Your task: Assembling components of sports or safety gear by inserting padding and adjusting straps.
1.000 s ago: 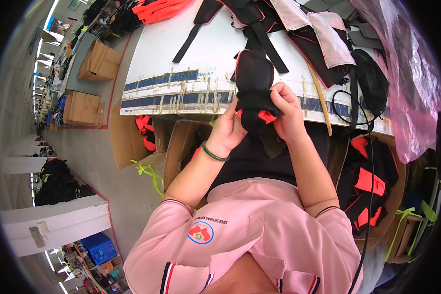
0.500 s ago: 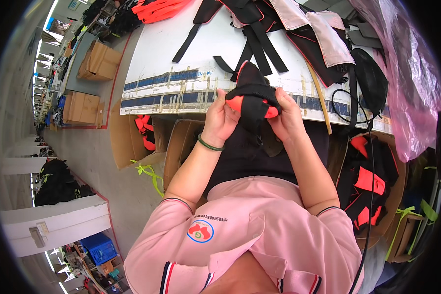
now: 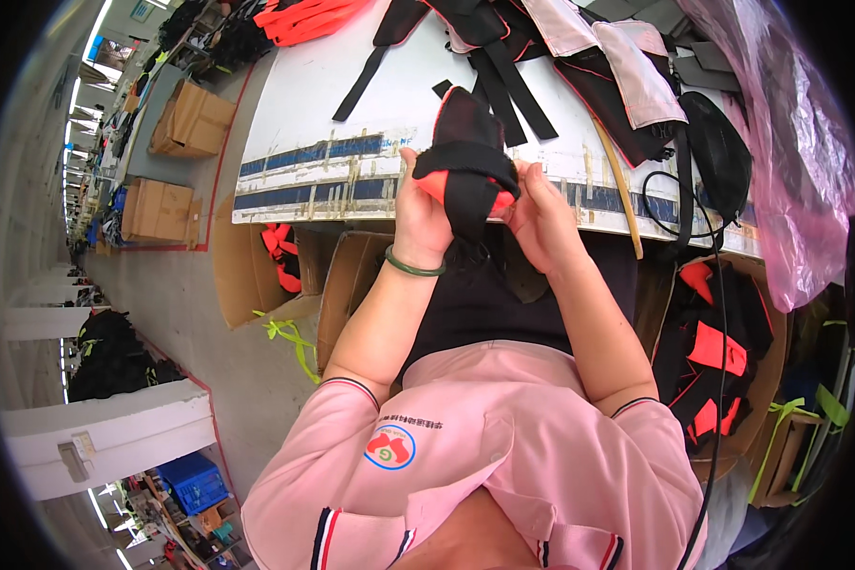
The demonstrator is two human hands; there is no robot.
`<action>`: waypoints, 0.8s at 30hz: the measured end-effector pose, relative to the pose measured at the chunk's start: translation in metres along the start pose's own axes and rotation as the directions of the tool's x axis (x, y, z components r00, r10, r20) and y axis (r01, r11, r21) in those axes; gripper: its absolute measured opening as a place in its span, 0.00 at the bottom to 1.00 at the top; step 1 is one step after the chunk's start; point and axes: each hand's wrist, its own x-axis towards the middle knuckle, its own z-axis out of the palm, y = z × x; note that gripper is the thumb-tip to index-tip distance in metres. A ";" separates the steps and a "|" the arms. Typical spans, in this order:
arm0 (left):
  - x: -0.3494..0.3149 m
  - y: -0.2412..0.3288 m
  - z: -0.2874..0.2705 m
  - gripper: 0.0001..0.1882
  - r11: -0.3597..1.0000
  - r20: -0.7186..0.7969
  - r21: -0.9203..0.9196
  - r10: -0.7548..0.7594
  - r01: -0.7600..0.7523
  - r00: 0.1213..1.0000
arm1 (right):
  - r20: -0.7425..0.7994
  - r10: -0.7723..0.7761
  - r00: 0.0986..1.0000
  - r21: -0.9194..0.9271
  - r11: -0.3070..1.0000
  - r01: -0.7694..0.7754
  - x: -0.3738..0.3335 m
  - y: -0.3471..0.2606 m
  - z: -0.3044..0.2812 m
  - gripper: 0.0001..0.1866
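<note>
A soft black and coral-red fabric brace [image 3: 465,152], with black bands wrapped across it, is held up over the table's near edge. My left hand [image 3: 422,211] grips its left side, the thumb up along the edge. At the brace's right edge, my right hand [image 3: 544,217] has its fingers loosely curled and its fingertips against the fabric; part of that contact is hidden. A dark strap end hangs below the brace between my wrists.
The white table [image 3: 351,90] bears black straps [image 3: 513,90], a coral fabric pile [image 3: 309,21], pale pink pieces [image 3: 639,76], a wooden stick [image 3: 619,190] and a black mesh pouch [image 3: 715,157]. Pink plastic film [image 3: 796,161] hangs at right. A carton [image 3: 746,380] of black-coral pieces stands below.
The brace has shifted left and up a little, tilting with my left hand. My right hand has turned and loosened, its fingers now further up and less wrapped round the right side.
</note>
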 end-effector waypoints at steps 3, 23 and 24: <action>0.001 -0.001 -0.004 0.35 0.991 0.116 -0.130 -0.030 0.045 0.993 | 0.132 0.094 0.987 0.024 0.995 -0.098 -0.004 0.010 -0.011 0.12; -0.026 -0.008 -0.010 0.16 0.992 0.060 0.084 0.093 -0.098 0.994 | 0.022 -0.252 0.967 -0.123 0.960 0.253 0.008 -0.005 -0.028 0.08; -0.025 -0.008 -0.007 0.15 0.991 0.016 0.085 0.101 -0.102 0.995 | 0.042 -0.330 0.943 -0.328 0.887 0.325 0.009 -0.006 -0.030 0.08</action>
